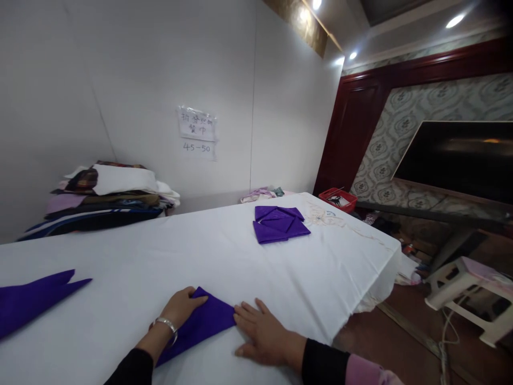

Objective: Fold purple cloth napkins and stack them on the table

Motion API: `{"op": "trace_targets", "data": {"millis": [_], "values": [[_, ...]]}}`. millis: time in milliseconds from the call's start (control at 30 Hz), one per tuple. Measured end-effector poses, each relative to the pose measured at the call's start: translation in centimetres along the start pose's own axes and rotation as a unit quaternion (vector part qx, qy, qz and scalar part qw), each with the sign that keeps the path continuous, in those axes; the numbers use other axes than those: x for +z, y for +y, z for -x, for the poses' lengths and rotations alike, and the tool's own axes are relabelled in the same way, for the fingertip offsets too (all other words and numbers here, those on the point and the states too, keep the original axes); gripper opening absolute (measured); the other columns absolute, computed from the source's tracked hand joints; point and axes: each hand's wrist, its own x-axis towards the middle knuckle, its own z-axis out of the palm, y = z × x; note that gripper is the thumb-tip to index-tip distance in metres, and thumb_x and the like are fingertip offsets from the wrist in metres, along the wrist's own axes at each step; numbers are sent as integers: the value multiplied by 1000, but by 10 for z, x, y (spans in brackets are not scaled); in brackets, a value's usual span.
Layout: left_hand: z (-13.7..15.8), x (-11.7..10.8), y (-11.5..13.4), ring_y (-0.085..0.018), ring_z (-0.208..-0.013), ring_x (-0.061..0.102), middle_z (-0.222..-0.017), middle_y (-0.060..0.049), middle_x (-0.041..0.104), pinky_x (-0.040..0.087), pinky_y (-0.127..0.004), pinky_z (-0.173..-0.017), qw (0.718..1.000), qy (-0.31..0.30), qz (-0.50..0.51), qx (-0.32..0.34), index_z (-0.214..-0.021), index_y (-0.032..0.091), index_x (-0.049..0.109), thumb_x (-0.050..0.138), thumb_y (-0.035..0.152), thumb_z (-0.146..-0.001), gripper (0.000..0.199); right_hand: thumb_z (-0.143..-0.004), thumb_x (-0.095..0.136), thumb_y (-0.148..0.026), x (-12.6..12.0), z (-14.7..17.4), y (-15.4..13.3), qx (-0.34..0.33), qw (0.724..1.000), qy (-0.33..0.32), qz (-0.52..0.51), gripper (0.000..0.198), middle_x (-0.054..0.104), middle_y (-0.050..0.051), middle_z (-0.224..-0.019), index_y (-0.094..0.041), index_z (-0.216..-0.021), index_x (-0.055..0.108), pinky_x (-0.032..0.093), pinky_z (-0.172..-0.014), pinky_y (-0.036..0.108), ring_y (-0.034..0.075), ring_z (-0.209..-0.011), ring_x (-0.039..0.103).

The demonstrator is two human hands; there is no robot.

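Observation:
A folded purple cloth napkin [200, 326] lies on the white tablecloth in front of me, with a pointed corner toward the right. My left hand [178, 310], a silver bangle at its wrist, grips the napkin's upper edge between thumb and fingers. Part of the napkin is hidden under that hand and forearm. At the right tip rests my right hand [260, 331], its fingers spread and the fingertips touching the cloth. Farther back sits a stack of folded purple napkins [280, 223]. Another purple cloth [36, 299] lies at the left, cut off by the picture's edge.
The white tablecloth [208, 248] covers the table. Piled clothes [108, 198] stand against the wall at the left. A red basket [339, 199] is beyond the table's far right corner. A white stool [473, 294] stands on the floor at the right, with a cable [444, 342] near it.

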Motion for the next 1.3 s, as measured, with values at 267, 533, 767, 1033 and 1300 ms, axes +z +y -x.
{"op": "trace_targets", "data": {"millis": [267, 533, 767, 1033, 1300], "values": [[39, -18, 24, -19, -64, 56, -63, 2, 59, 43, -30, -61, 980, -74, 158, 94, -64, 20, 50, 58, 52, -62, 33, -78, 60, -46, -7, -36, 6, 31, 991, 69, -109, 83, 28, 13, -146, -20, -144, 16, 16, -108, 48, 27, -132, 28], [59, -28, 43, -13, -59, 48, -60, 6, 48, 39, -25, -56, 980, -23, 121, 159, -66, 21, 43, 54, 42, -72, 25, -76, 62, -34, -6, -77, 14, 38, 921, 58, -383, 27, 65, -1, -79, -20, -99, 65, 45, -64, 26, 14, -68, 59], [73, -30, 56, -18, -80, 60, -89, -1, 66, 46, -32, -71, 922, 151, -61, 350, -92, 23, 56, 48, 27, -82, 14, -77, 55, -17, -41, -102, 24, -50, 957, 276, -74, 16, 66, 4, -88, -19, -89, 65, 42, -82, 31, 17, -86, 58], [96, 64, 8, -19, -110, 53, -116, -6, 62, 41, -39, -94, 859, 91, -218, 455, -87, 19, 58, 37, 4, -83, 26, -73, 48, -4, -2, -68, 59, -66, 984, 146, 81, 38, 64, 7, -110, -19, -104, 64, 36, -95, 38, 20, -107, 53], [110, 72, 11, -25, -118, 47, -124, -11, 55, 36, -44, -99, 897, 0, -162, 411, -94, 18, 54, 55, 9, -70, 25, -80, 46, -17, -4, -50, 84, 78, 982, 173, 1, 41, 55, 8, -127, -17, -120, 56, 33, -103, 41, 21, -123, 44]]}}
